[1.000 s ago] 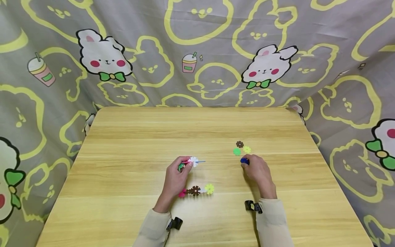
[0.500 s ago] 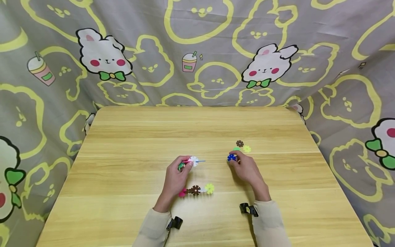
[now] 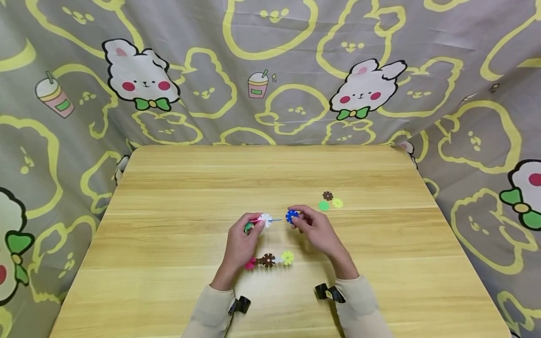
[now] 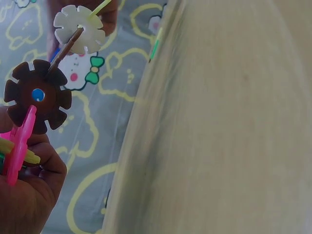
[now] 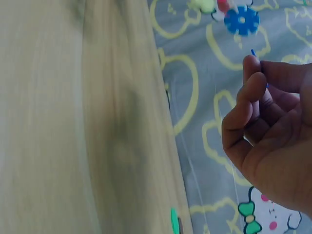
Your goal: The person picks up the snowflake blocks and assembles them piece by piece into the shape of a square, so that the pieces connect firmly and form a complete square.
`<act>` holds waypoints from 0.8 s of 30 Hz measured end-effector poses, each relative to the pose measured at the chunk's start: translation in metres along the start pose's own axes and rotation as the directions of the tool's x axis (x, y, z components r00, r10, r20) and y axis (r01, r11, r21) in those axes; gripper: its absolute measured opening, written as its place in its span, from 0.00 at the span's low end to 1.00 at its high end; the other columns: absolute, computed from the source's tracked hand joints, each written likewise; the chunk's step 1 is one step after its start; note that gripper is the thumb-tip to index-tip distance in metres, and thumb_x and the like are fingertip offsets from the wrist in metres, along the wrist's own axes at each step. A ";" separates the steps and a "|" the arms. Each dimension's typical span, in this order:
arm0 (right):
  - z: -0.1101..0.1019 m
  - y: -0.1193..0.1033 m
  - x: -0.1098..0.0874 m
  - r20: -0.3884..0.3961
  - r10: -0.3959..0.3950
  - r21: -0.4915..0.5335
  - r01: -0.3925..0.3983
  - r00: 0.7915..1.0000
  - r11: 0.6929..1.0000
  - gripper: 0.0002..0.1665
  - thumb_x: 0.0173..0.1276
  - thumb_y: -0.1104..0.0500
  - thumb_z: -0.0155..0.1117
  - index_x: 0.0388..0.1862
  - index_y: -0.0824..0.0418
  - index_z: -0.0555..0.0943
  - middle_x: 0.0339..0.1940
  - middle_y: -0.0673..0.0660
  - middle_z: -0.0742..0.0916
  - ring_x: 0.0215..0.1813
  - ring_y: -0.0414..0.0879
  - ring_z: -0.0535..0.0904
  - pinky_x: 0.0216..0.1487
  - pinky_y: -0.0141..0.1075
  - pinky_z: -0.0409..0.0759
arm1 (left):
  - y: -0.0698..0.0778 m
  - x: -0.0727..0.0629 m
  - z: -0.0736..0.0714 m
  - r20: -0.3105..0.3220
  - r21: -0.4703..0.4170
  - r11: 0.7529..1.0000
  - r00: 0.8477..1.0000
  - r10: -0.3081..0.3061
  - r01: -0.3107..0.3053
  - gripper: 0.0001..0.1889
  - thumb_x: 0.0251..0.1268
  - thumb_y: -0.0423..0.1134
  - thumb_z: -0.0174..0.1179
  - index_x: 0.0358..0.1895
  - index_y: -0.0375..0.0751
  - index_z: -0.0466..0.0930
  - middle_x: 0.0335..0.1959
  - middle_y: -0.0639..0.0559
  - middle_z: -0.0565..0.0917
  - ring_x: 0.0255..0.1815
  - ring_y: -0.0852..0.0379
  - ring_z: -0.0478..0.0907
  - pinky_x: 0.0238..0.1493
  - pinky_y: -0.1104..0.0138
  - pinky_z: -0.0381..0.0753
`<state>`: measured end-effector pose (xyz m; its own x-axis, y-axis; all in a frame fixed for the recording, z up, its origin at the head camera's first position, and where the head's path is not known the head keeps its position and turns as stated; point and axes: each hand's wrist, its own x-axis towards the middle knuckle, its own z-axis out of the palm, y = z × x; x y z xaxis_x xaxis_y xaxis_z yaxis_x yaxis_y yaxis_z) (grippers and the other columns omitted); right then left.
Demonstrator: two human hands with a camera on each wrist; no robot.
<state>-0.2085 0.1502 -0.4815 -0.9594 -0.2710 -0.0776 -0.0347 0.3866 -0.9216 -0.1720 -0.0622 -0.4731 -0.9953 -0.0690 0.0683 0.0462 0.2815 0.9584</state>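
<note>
My left hand (image 3: 245,238) pinches a joined group of plastic snowflake discs. Its white disc (image 3: 265,220) faces up, a blue disc (image 3: 275,219) seen edge-on sticks out to the right, and pink and green pieces show at the fingers. Nearer the wrist runs a chain with a brown disc (image 3: 268,260), pink and white pieces and a yellow disc (image 3: 287,257); in the left wrist view it is off the table. Whether it joins the held group is hidden. My right hand (image 3: 319,230) pinches a loose blue disc (image 3: 291,216) between thumb and finger, a small gap from the group.
Three loose discs lie beyond my right hand: brown (image 3: 327,195), yellow (image 3: 337,203) and green (image 3: 323,206). The wooden table (image 3: 190,188) is bordered by a grey curtain (image 3: 203,70) with cartoon prints at the back and both sides.
My right hand has brought the blue disc leftward from beside the loose discs to near the left hand, turning its face into view. The left hand has stayed in place.
</note>
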 end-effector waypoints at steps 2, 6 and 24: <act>0.004 -0.003 0.001 0.023 -0.001 0.026 0.001 1.000 1.000 0.18 0.72 0.61 0.57 0.59 0.50 0.78 0.34 0.61 0.84 0.37 0.65 0.78 0.34 0.41 0.80 | 0.001 0.000 -0.001 0.004 -0.004 1.000 1.000 -0.007 0.007 0.09 0.67 0.33 0.60 0.48 0.36 0.82 0.39 0.42 0.84 0.30 0.58 0.71 0.32 0.73 0.70; 0.009 -0.006 0.001 0.041 -0.010 0.039 0.009 0.999 0.999 0.19 0.72 0.62 0.56 0.60 0.51 0.78 0.33 0.61 0.84 0.38 0.67 0.77 0.35 0.46 0.81 | 0.002 0.000 -0.002 0.010 -0.011 1.000 1.000 -0.016 0.016 0.10 0.67 0.33 0.60 0.48 0.36 0.81 0.39 0.42 0.84 0.32 0.56 0.72 0.34 0.73 0.72; 0.018 -0.008 0.001 -0.007 0.025 0.082 -0.025 1.000 0.996 0.19 0.71 0.60 0.59 0.60 0.54 0.78 0.34 0.61 0.84 0.35 0.65 0.76 0.29 0.35 0.77 | -0.011 0.003 0.003 0.000 -0.021 1.000 1.000 -0.004 0.004 0.10 0.66 0.32 0.60 0.49 0.35 0.81 0.40 0.42 0.84 0.32 0.56 0.73 0.34 0.73 0.73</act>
<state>-0.2044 0.1305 -0.4808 -0.9619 -0.2551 -0.0984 0.0122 0.3197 -0.9474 -0.1761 -0.0626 -0.4846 -0.9955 -0.0700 0.0639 0.0436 0.2606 0.9645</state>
